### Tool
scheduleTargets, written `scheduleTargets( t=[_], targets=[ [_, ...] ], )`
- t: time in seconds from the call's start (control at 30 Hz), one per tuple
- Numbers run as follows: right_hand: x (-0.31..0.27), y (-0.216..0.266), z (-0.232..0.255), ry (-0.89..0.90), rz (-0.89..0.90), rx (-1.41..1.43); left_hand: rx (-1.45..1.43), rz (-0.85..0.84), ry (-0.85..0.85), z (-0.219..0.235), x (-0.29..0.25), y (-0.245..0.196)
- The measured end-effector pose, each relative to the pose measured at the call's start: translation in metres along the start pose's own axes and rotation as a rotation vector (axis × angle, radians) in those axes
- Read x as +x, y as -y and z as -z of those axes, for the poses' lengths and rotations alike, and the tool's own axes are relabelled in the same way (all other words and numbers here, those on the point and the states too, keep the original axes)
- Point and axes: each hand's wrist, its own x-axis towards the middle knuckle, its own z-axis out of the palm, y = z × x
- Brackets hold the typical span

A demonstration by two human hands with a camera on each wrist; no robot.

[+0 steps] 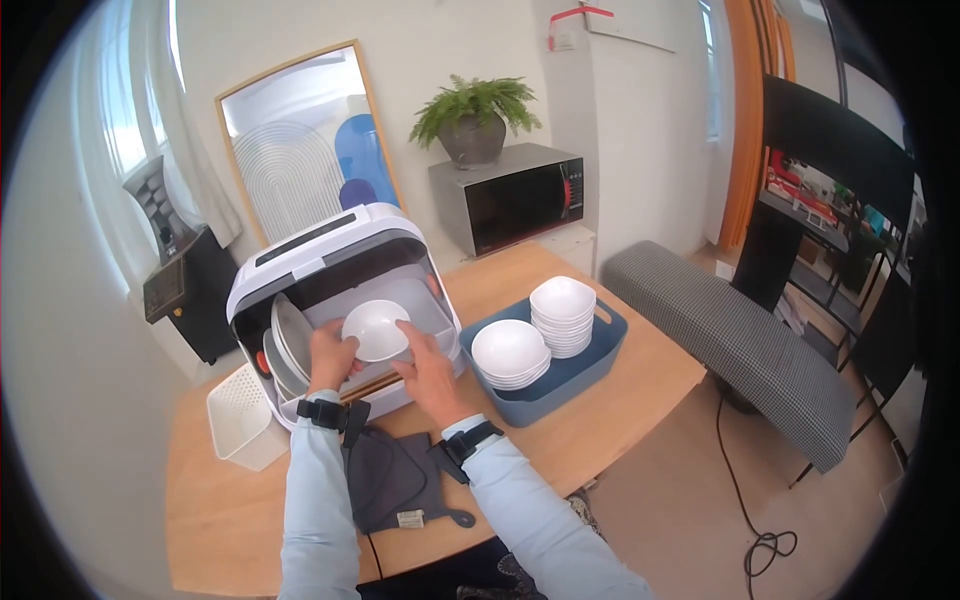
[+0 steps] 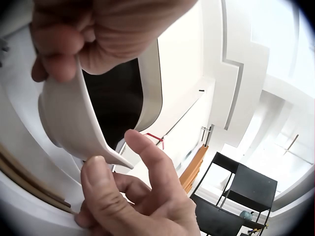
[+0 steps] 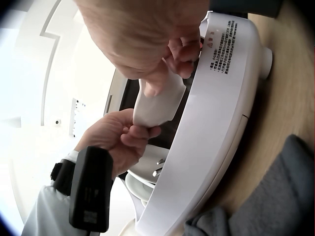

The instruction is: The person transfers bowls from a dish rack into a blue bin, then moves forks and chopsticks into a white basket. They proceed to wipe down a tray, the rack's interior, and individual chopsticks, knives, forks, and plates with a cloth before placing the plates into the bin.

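Observation:
A small white bowl (image 1: 376, 331) is held between both hands in front of the open white appliance (image 1: 345, 243), its inside facing up in the head view. The left hand (image 1: 333, 358) pinches the bowl's left rim. At the right rim, the right hand (image 1: 430, 375) grips with its thumb and fingers. From the side, the left wrist view shows the bowl (image 2: 69, 113) tilted. In the right wrist view, the fingers of the right hand (image 3: 147, 39) and the left hand (image 3: 115, 137) hold the bowl (image 3: 160, 105) at opposite edges. White plates (image 1: 291, 340) stand upright inside the appliance's left side.
Right of the appliance, a blue bin (image 1: 552, 393) contains two stacks of white bowls (image 1: 510, 352). A white perforated basket (image 1: 243, 418) stands to the left. Grey cloth (image 1: 395, 480) lies on the wooden table (image 1: 225, 520) near the forearms. Behind are a microwave (image 1: 515, 205) and a potted fern (image 1: 473, 130).

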Motion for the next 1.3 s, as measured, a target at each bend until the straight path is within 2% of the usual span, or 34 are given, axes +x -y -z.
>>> scheduleTargets(
  t=[0.1,0.13,0.4,0.6,0.7,0.77,0.9,1.0,1.2,1.3],
  targets=[
    [-0.004,-0.022,-0.009,0.077,0.161,-0.05,-0.061,-0.036,-0.004,0.006,-0.024,-0.008],
    [-0.005,-0.021,-0.009,0.074,0.173,-0.038,-0.112,-0.06,-0.009,0.007,-0.03,-0.007],
    [-0.007,-0.011,-0.006,0.034,0.169,-0.117,-0.356,0.097,-0.097,0.002,-0.041,0.028],
    [0.006,0.042,0.037,-0.099,0.205,-0.178,-0.357,0.075,-0.062,0.002,-0.036,0.038],
    [0.005,0.057,0.074,-0.145,0.056,-0.26,-0.341,0.075,-0.037,0.004,-0.035,0.038],
    [0.003,0.063,0.102,-0.084,-0.062,-0.428,-0.332,0.071,-0.019,0.007,-0.035,0.04],
    [-0.004,0.04,0.139,-0.029,-0.171,-0.551,-0.342,0.058,0.0,0.005,-0.03,0.047],
    [-0.009,0.022,0.153,0.125,-0.26,-0.552,-0.369,0.067,-0.002,0.003,-0.031,0.046],
    [-0.011,0.0,0.158,0.138,-0.114,-0.705,-0.361,0.084,-0.002,0.004,-0.031,0.044],
    [-0.009,0.011,0.156,0.133,-0.165,-0.71,-0.373,0.094,-0.012,0.004,-0.033,0.041]
  ],
)
